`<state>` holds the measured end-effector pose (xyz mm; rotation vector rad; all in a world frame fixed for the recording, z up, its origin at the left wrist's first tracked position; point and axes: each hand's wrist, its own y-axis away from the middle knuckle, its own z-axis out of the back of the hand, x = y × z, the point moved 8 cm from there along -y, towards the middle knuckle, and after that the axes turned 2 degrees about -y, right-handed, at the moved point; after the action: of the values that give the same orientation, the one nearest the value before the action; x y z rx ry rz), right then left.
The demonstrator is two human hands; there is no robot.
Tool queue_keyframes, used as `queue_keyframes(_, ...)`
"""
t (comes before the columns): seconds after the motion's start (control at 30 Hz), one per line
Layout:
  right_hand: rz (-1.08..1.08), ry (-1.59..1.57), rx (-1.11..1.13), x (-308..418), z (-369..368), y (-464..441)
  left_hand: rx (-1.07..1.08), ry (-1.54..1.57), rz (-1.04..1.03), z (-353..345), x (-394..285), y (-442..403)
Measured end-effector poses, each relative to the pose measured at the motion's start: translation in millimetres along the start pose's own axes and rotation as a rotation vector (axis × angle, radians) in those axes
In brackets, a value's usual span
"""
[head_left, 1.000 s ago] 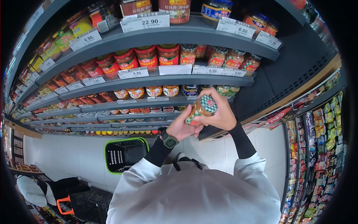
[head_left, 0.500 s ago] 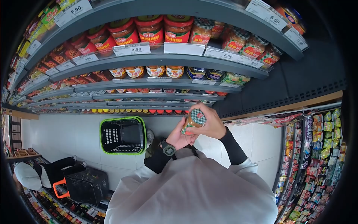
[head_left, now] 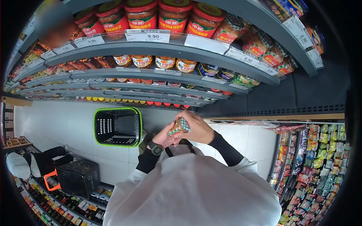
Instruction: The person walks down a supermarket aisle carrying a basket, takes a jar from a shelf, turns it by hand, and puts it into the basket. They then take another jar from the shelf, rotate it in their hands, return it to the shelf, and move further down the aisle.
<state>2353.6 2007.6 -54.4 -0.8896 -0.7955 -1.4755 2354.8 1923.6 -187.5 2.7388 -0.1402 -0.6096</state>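
Person in a white top (head_left: 19,165), crouched or bent: seen well to the left of the green-rimmed basket (head_left: 126,122), lower in the view; posture cannot be told for certain.

Black basket (head_left: 78,180), with orange handle (head_left: 52,180): placed below and left of the green-rimmed basket, well apart from it.

Green-rimmed basket: one, black-walled, perforated, set on the pale tiled floor (head_left: 49,120).

Red-lidded jars (head_left: 141,20): a row, shelved above the green-rimmed basket; a price label (head_left: 147,36) reading 9.90 is mounted beneath.

Wristwatch (head_left: 155,148): one, dark, worn at the left wrist, just right of the green-rimmed basket.

Left hand (head_left: 164,138): partly curled; the jar's lower side is cradled against palm and fingers, right of the green-rimmed basket.

Jar with checked lid (head_left: 179,127): one, green-and-white lid, held tilted between both hands, right of the green-rimmed basket and apart from it.

Right hand (head_left: 198,128): curved around the lid end, half closed; the jar is gripped from the side farther from the green-rimmed basket.

Shelved check-lidded jars (head_left: 270,59): a group, stocked above and well right of the green-rimmed basket.

Bright packets (head_left: 313,177): many, hung in rows at the far right of the green-rimmed basket.
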Motion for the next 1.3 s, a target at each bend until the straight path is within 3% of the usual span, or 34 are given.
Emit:
queue_keyframes(0.13,0.050,-0.024,-0.022,13,-22,-19,-0.006,0.034,-0.044,26,-12,19)
queue_keyframes(0.17,0.049,-0.026,-0.018,14,-30,-24,0.076,0.067,-0.066,40,-12,22)
queue_keyframes(0.27,0.075,0.070,-0.061,20,-52,-39,-0.149,-0.015,-0.186,51,-41,41)
queue_keyframes(0.5,0.106,0.318,-0.109,43,-114,-83,-0.222,0.100,-0.202,93,-74,78)
queue_keyframes(0.7,0.018,0.285,-0.083,41,-161,-119,-0.344,0.014,-0.271,146,-102,116)
queue_keyframes(1.07,0.017,0.296,-0.049,47,-216,-149,-0.336,0.017,-0.276,189,-118,155)
queue_keyframes(1.3,0.084,0.354,-0.072,50,-240,-168,-0.417,0.155,-0.395,212,-131,173)
